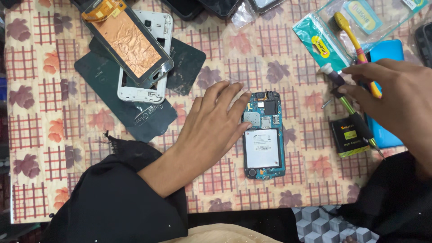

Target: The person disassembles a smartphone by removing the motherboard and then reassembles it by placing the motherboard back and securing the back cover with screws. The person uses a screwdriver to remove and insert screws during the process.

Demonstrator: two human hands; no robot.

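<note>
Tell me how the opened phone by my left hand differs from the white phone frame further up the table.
The opened phone shows a blue circuit board and a silvery battery; the white phone frame is an empty shell. The phone lies bare and straight on the tablecloth, touched by the left hand; the frame sits tilted on dark sheets, half covered by a copper-backed screen. Both lie flat.

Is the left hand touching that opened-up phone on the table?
Touching. The head view shows the left hand fingertips resting on the opened phone along its left edge.
</note>
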